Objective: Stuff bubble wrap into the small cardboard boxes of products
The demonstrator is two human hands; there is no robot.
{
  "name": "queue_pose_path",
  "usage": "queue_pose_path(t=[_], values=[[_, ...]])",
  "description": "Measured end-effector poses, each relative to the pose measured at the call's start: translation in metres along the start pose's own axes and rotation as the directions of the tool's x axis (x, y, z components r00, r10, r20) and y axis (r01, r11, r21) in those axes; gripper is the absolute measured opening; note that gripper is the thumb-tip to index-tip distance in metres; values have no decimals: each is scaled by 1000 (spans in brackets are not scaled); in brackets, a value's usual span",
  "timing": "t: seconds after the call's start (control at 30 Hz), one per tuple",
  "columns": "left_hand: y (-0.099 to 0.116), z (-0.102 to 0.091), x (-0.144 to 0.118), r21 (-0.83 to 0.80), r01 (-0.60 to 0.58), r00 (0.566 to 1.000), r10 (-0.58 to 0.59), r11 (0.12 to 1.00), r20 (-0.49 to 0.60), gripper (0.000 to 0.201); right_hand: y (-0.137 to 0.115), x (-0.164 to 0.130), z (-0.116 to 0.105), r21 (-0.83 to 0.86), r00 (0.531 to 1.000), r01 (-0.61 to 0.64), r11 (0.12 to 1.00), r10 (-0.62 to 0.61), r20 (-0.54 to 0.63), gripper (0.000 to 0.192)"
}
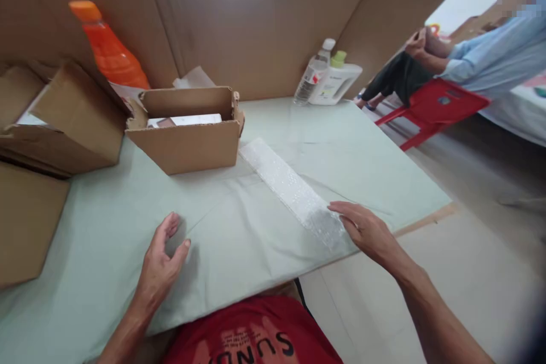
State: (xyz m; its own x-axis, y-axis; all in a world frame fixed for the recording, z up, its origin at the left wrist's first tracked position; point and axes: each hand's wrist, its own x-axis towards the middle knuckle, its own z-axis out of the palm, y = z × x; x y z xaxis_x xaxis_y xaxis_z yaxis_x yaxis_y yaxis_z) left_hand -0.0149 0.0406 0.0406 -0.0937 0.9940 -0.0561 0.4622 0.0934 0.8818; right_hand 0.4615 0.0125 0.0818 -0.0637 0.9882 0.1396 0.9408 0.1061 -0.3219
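**Hand on the bubble wrap**

The long white strip of bubble wrap (294, 193) lies flat on the pale green tablecloth (362, 165). The right hand (367, 230), fingers released, presses its near end. The left hand (164, 256) rests open on the cloth, empty. An open brown cardboard box (187, 136) stands just beyond the strip.

An open box (187, 136) sits on the surface (128, 222). Behind the box stands an orange bottle (108, 48). Left of it lie more cardboard boxes (63, 119). Far right of it stand a clear bottle (313, 77) and a white jug (336, 82). Past those, a person (482, 57) sits on a red chair (430, 105).
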Motion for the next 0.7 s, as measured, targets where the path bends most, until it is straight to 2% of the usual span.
queue_pose_path(t=[0.13,0.23,0.3,0.4,0.5,0.6,0.7], values=[[4,9,-36,86,-52,998,50,995,25,54,11,-43,-3,-97,998,54,994,-57,-28,45],[11,24,-55,128,-199,979,191,972,74,43,4,-52,9,-121,992,107,987,-113,-47,49],[16,34,-65,152,-325,939,301,933,165,37,-6,-52,19,-149,988,137,979,-146,-56,46],[24,43,-76,154,-489,854,435,859,286,33,-30,-56,26,-170,976,191,967,-205,-68,34],[32,46,-83,124,-549,809,488,826,327,33,-55,-70,20,-79,959,282,956,-284,-18,26],[42,47,-89,126,-571,792,504,812,344,37,-68,-86,9,53,946,322,945,-324,16,41],[50,52,-95,152,-618,756,530,772,383,44,-68,-94,6,-1,935,355,935,-355,2,52]])
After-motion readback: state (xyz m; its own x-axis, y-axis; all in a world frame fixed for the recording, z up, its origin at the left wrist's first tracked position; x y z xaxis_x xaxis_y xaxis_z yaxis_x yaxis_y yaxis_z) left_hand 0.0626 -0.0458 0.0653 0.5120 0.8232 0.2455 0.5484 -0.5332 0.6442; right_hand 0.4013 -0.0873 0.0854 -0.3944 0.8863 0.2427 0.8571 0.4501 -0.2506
